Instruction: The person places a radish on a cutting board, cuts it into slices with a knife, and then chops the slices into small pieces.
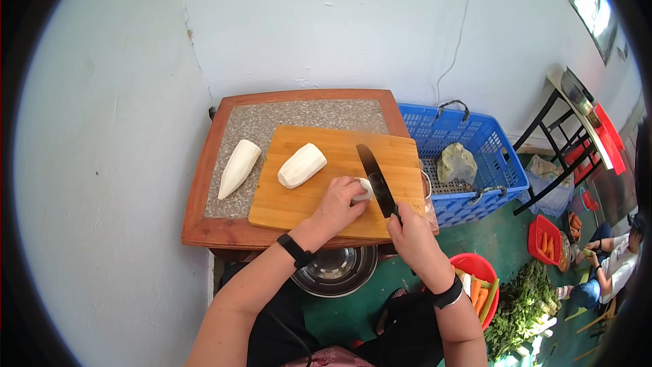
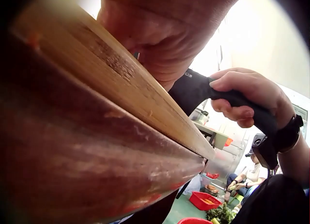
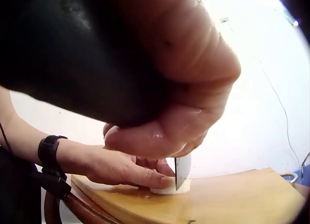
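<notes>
Beneath your hands, a stone-topped wooden table (image 1: 193,200) bears a cutting board (image 1: 285,207), one peeled white radish (image 1: 302,165) left of your grip. Your right hand (image 1: 411,236) wraps the knife (image 1: 377,180) handle; beside the blade, your left hand (image 1: 338,205) curls round a radish piece (image 1: 367,190). Should it roll, the edge could nick your fingertips.
</notes>
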`<state>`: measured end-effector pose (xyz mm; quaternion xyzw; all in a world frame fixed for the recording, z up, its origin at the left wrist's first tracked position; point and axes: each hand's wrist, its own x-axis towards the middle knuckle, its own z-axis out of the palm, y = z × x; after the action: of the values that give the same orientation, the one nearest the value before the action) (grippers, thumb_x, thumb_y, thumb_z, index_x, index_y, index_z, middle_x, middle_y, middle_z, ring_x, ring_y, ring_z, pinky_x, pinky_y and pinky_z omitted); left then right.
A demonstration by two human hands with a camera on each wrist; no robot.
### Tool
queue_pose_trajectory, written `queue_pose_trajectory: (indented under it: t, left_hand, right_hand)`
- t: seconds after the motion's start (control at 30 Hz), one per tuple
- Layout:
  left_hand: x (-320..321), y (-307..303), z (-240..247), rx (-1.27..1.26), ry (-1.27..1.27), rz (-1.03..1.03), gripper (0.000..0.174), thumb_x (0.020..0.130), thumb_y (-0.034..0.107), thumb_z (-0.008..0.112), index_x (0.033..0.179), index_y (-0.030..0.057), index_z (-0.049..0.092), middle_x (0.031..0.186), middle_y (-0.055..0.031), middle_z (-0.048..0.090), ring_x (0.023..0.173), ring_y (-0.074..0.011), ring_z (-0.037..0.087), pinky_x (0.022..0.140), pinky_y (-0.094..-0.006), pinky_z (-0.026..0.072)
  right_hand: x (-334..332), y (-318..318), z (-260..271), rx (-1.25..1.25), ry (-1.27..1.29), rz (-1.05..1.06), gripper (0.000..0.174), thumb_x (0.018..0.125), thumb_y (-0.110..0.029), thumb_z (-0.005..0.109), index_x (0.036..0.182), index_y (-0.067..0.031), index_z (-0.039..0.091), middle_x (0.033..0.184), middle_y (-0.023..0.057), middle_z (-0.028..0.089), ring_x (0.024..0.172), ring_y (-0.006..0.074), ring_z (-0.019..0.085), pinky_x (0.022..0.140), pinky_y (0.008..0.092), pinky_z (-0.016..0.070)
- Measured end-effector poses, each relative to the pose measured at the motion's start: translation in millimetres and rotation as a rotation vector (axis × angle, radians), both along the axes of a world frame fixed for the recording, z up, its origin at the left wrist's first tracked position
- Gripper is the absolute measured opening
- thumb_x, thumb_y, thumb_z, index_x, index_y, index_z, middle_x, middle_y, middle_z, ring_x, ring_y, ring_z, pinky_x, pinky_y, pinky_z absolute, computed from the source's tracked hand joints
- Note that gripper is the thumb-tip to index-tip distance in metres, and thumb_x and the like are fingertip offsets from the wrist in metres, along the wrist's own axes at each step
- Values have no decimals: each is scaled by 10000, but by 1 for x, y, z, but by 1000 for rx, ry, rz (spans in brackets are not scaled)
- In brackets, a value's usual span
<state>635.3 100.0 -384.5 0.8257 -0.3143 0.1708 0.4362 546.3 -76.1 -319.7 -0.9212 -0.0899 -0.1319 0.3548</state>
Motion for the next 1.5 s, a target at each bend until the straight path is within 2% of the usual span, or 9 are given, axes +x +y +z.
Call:
queue_pose_trajectory:
  t: [0.1,0.47,0.6,0.8,0.9,1.0,1.2,1.3,1.5]
  left_hand:
    - [0,0,0,2,8,6,232,736,92,732,935,32,629,1073,-145,616,1024,-357,541,894,-414,450]
    - [3,0,-5,-2,-27,8,241,727,91,730,939,36,628,1060,-144,614,1008,-358,538,888,-406,440]
    - [5,-1,-9,-14,-63,26,234,722,113,735,913,33,627,984,-143,614,965,-357,548,865,-408,441]
    - [7,2,-3,1,-77,-14,216,718,138,740,868,38,621,905,-135,609,909,-349,560,821,-410,448]
    - [5,3,0,7,-43,-14,215,717,141,739,866,40,622,915,-134,611,912,-346,565,817,-409,454]
    - [6,3,6,-7,21,3,218,716,145,739,869,39,626,930,-134,617,934,-344,575,835,-405,465]
    - [13,-1,3,-49,164,72,253,699,160,752,888,41,634,1002,-149,631,983,-326,599,837,-386,494]
    - [19,-1,6,-76,259,121,270,696,158,756,910,37,643,1035,-156,629,985,-315,607,838,-376,499]
    - [30,11,-5,-79,64,212,214,741,129,728,922,31,666,1114,-169,606,1015,-353,582,907,-398,468]
  right_hand:
    - [-9,4,17,-90,133,-23,179,895,-101,519,938,71,536,748,328,599,748,502,595,668,553,470]
    - [2,7,17,-212,137,-4,187,903,-117,520,833,55,504,707,326,592,715,502,601,637,558,477]
    - [14,8,11,-196,266,-51,197,902,-121,526,816,55,519,702,328,589,713,499,607,625,549,484]
    - [22,4,2,-116,216,-20,189,888,-112,534,804,57,539,707,335,588,715,489,615,613,544,494]
    - [33,2,-7,-178,183,31,256,939,-161,482,851,78,512,613,257,597,496,339,632,482,432,507]
    - [32,5,-13,-221,124,9,267,938,-164,484,857,88,510,638,280,600,510,352,636,492,444,509]
    - [25,-9,-14,-108,247,-11,252,939,-175,475,850,60,499,600,195,584,459,276,610,461,397,492]
    - [9,3,29,34,468,-84,232,915,-151,489,842,67,523,684,312,594,610,440,615,592,503,491]
    - [5,-4,16,-60,324,-50,236,921,-150,496,820,62,521,680,303,598,583,416,618,584,490,486]
